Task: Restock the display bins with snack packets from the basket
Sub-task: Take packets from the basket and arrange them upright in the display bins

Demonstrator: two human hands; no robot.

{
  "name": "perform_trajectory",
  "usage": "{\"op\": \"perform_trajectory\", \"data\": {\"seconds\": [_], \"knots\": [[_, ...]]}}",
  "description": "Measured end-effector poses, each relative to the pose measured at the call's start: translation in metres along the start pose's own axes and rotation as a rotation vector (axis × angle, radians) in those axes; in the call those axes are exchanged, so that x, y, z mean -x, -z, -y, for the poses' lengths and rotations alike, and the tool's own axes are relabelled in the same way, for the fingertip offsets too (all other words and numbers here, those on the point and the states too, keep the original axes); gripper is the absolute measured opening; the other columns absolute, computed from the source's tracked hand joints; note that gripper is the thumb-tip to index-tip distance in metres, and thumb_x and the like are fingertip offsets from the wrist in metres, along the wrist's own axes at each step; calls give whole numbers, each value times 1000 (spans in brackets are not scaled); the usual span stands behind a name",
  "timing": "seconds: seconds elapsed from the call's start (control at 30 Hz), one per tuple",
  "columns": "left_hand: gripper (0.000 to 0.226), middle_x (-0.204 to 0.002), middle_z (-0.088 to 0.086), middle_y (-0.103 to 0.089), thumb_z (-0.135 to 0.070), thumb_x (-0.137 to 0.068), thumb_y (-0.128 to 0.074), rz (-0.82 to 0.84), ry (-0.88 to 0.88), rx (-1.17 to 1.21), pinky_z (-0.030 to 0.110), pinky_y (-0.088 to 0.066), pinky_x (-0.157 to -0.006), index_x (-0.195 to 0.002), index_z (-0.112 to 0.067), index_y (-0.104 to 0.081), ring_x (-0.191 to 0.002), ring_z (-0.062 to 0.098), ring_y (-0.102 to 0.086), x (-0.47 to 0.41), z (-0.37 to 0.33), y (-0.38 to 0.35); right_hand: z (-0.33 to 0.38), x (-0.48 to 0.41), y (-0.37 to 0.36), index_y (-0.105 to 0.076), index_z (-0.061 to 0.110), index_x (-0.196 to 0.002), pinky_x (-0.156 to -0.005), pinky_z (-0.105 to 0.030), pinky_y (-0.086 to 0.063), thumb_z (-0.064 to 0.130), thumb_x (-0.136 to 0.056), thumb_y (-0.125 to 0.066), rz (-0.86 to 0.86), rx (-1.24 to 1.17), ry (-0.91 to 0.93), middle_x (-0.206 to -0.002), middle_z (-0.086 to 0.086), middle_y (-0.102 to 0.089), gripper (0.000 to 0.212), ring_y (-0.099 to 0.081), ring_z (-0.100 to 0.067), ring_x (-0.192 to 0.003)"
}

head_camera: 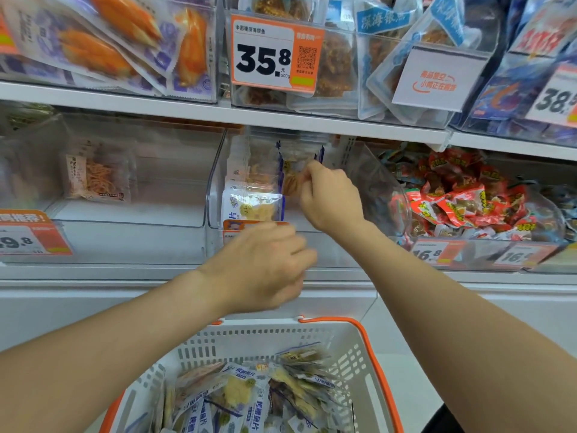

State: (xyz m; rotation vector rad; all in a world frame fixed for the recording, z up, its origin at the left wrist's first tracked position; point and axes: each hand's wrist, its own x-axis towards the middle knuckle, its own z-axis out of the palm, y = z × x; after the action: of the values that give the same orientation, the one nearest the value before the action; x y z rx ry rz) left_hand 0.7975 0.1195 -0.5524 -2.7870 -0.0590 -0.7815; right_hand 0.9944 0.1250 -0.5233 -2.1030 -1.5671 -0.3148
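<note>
1. Right hand (331, 198): fingertips pinch a snack packet (292, 182) near its top edge. The packet stands upright, long axis 12-to-6.
2. Middle display bin (215, 182): holds that packet, with shelved packets (249, 204) at its 9 o'clock.
3. Left hand (265, 264): at 7 o'clock of the right, blurred, fingers curled. Cannot tell if it holds anything.
4. Basket (368, 348): at 6 o'clock, remaining packets (231, 398) heaped inside. The left hand is nearer, so probably better placed for the next pick.
</note>
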Motion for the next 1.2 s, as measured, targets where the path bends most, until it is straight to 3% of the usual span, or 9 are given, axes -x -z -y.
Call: {"op": "perform_trajectory", "data": {"seconds": [0.1,0.23,0.43,0.53,0.6,0.67,0.8,1.07,1.2], "knots": [[21,-72,-2,-61,-37,-94,-51,413,75,24,33,-44,-53,-82,-21,-57,-62,27,-58,25,-16,-10,10,36,20,-52,17,-88,-51,-31,-28,27,-94,-41,-127,61,186,-64,2,-53,15,-49,-30,-54],[21,-92,3,-68,-31,-97,-46,883,192,56,37,-53,-67,-96,-19,-64,-79,30,-63,62,-27,-25,27,85,21,-55,15,-81,-48,-29,-24,33,-87,-36,-116,41,361,-57,1,-51,26,-46,-34,-46],[23,-94,5,-66,-28,-100,-46,1246,281,181,44,-58,-78,-97,-17,-66,-84,28,-64,118,-52,-53,50,161,-18,-54,16,-93,-54,-32,-28,30,-101,-47,565,305,549,-73,-2,-41,17,-51,-32,-67],[21,-110,6,-63,-17,-99,-52,1369,298,303,44,-56,-81,-117,-17,-62,-90,27,-61,143,-70,-73,56,189,-36,-54,16,-93,-53,-30,-33,23,-100,-49,727,401,659,-71,-2,-39,11,-45,-26,-61],[49,-132,4,-53,-8,-95,-58,1502,203,369,44,-53,-90,-141,-24,-51,-111,28,-58,161,-83,-81,56,201,-42,-55,16,-92,-55,-30,-38,19,-98,-51,794,438,704,-75,-2,-47,8,-47,-24,-61],[55,-135,0,-54,-9,-93,-66,1599,80,334,44,-52,-97,-144,-26,-55,-119,28,-57,177,-94,-88,56,208,-45,-58,16,-94,-50,-29,-33,16,-95,-51,838,443,721,-74,-1,-46,6,-45,-20,-58],[18,-114,5,-71,-12,-98,-66,1535,89,312,43,-56,-87,-114,-15,-74,-95,27,-64,183,-99,-87,59,212,-49,-57,16,-96,-51,-30,-32,15,-96,-50,893,432,752,-73,0,-41,7,-45,-19,-61],[3,-94,-11,-63,-23,-104,-63,1135,494,660,23,-47,-68,-105,-25,-65,-78,9,-61,132,-62,-64,53,209,-58,-53,14,-91,-60,-33,-44,18,-97,-57,1127,314,514,-81,0,-48,8,-59,-26,-81],[5,-102,-2,-72,-27,-101,-69,941,639,769,40,-62,-76,-98,-32,-70,-77,15,-73,107,-40,-45,45,200,-47,-54,15,-81,-59,-31,-42,37,-92,-67,1270,6,240,-74,1,-57,28,-57,-19,-68]]}}
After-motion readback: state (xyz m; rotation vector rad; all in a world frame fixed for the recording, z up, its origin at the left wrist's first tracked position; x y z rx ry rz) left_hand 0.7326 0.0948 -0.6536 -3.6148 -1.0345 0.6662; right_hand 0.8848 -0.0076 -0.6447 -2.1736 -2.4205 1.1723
